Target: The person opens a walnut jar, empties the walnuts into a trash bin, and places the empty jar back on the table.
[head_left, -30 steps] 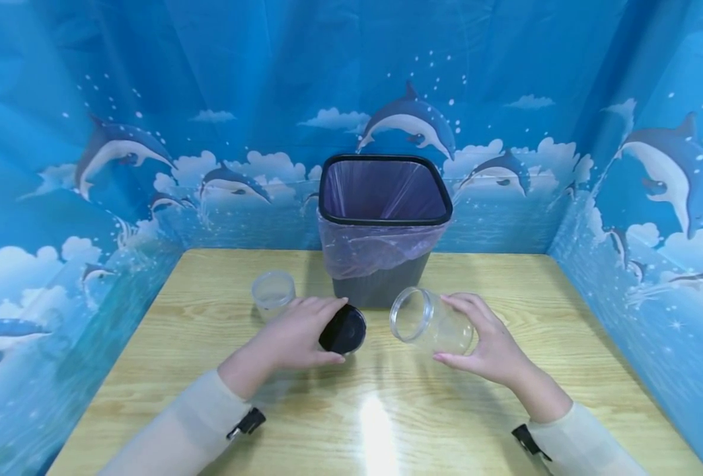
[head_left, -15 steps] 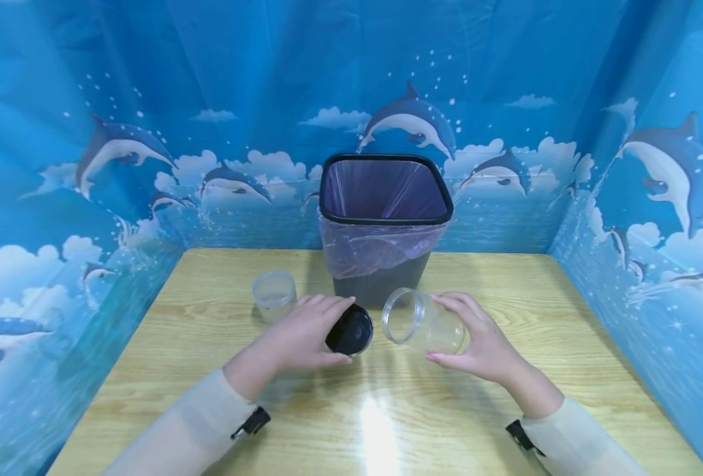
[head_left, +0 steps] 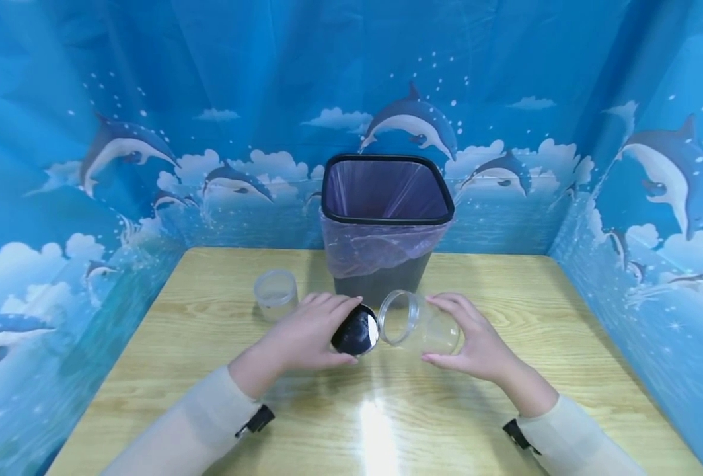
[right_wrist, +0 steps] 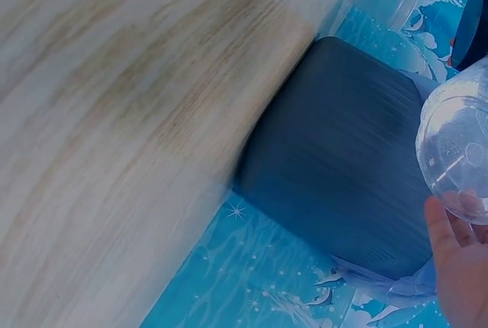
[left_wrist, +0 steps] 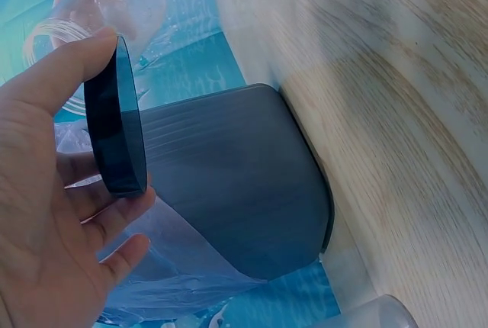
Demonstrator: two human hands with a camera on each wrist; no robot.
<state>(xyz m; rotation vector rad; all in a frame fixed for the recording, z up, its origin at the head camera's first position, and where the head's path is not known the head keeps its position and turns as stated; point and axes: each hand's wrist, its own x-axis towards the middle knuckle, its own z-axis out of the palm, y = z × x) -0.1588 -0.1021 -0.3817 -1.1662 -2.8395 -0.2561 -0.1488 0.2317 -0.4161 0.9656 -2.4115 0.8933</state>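
Note:
Between the thumb and fingers of my left hand point(head_left: 310, 334) is a round black lid point(head_left: 356, 330), gripped by its rim. The left wrist view shows this lid point(left_wrist: 114, 122) edge-on. My right hand point(head_left: 476, 340) holds a clear plastic jar point(head_left: 437, 330) on its side, the threaded mouth turned left towards the lid. Jar mouth and lid stand very close in the head view; whether they touch I cannot tell. In the right wrist view the jar's base point(right_wrist: 461, 156) shows above my fingers.
Behind the hands stands a dark bin point(head_left: 381, 281) with a purple liner point(head_left: 381, 248) folded over its rim. A second clear container point(head_left: 275, 297) stands upright on the wooden table point(head_left: 221, 277), just beyond my left hand. A blue dolphin-print curtain point(head_left: 256, 86) encloses the back and sides.
The jar has moved left and the lid slightly right, narrowing the gap between them. The lid's face has tilted and now catches a bright reflection.

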